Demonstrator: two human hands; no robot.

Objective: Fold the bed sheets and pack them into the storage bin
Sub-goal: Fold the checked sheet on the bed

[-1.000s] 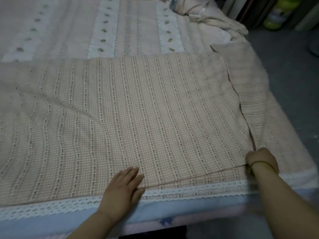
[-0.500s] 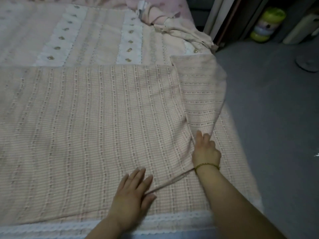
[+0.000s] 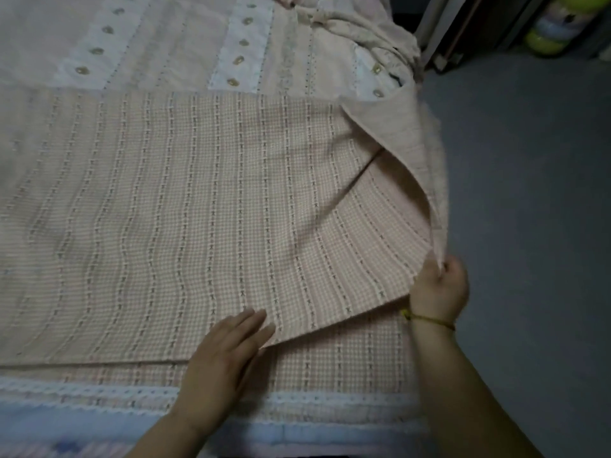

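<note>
We see our right grip (image 3: 439,285) closed on the lifted corner of the pink checked woven bed sheet (image 3: 198,209), fingers curled and pinching its edge at the bed's right side. Our left grip (image 3: 224,355) lies open, fingers straight and flat, pressing the sheet's near edge. The sheet is spread across the bed (image 3: 158,54), with its right flap raised.

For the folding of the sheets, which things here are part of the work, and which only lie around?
Part of the job: checked sheet, spread on the bed; left hand, flat on it; right hand, gripping its lifted corner.
Lying about: crumpled cloth, untouched, at the bed's far end; green container on the floor. No storage bin shows.
</note>
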